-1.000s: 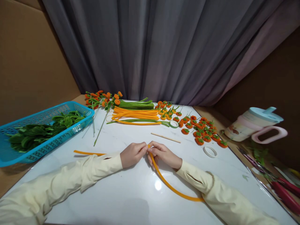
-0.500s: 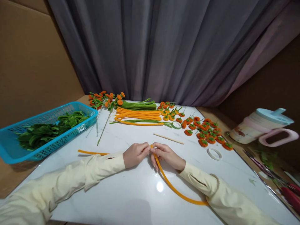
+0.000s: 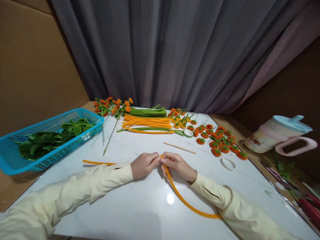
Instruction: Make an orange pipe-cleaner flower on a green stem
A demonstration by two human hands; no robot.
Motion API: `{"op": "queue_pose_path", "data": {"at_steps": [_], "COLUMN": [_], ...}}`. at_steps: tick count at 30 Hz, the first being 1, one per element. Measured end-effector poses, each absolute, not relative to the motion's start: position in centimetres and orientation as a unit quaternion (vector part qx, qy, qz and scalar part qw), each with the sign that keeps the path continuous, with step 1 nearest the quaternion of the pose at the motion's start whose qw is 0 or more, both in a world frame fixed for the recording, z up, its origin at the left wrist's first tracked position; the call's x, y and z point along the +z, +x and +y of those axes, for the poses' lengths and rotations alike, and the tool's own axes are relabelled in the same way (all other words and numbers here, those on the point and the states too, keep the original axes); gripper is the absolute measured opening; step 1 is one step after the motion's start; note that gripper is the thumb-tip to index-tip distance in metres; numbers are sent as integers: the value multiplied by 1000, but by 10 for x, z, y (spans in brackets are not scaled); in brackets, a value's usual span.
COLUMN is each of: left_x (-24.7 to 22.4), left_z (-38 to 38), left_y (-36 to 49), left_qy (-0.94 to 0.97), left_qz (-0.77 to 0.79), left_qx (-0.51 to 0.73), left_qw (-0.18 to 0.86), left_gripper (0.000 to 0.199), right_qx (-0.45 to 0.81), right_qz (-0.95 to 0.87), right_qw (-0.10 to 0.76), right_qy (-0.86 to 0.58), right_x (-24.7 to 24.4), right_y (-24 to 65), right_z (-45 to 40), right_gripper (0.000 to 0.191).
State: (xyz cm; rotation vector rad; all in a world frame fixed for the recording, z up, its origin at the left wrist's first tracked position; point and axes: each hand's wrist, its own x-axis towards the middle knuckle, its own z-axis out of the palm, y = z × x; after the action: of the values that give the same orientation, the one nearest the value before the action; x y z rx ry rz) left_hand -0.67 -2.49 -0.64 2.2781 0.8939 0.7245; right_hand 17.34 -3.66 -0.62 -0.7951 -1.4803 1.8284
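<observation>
An orange pipe cleaner (image 3: pixel 183 200) curves from between my hands down to my right sleeve. My right hand (image 3: pixel 178 165) pinches it between thumb and fingers near the table's middle. My left hand (image 3: pixel 144 165) is closed, its fingertips meeting the right ones and gripping the pipe cleaner there. Another orange length (image 3: pixel 97 162) shows behind my left sleeve; whether it is the same pipe cleaner is hidden. Beyond my hands lies a thin wooden stick (image 3: pixel 179 148). Further back are a bundle of orange pipe cleaners (image 3: pixel 147 122) and a green bundle (image 3: pixel 148 112).
A blue basket (image 3: pixel 75 143) of green leaves stands left. Orange flowers on stems (image 3: pixel 113 106) lie at the back. Several small orange pumpkin-like pieces (image 3: pixel 216 152) sit right, near a white tape roll (image 3: pixel 228 164) and a green one (image 3: pixel 188 133). A lidded mug (image 3: pixel 277 133) and red-handled tool (image 3: pixel 310 210) lie far right.
</observation>
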Motion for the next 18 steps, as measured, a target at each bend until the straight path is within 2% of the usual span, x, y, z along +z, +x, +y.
{"op": "queue_pose_path", "data": {"at_steps": [7, 18], "left_x": [-2, -4], "left_z": [-25, -25], "left_y": [-7, -8], "left_qy": [848, 857], "left_qz": [330, 325], "left_qx": [267, 264], "left_qw": [318, 301], "left_gripper": [27, 28], "right_qx": [710, 707], "right_qz": [-561, -567], "right_qw": [310, 304], "right_qy": [-290, -295], "right_x": [-4, -4], "right_y": [177, 177], "right_z": [-34, -35], "right_gripper": [29, 31]}}
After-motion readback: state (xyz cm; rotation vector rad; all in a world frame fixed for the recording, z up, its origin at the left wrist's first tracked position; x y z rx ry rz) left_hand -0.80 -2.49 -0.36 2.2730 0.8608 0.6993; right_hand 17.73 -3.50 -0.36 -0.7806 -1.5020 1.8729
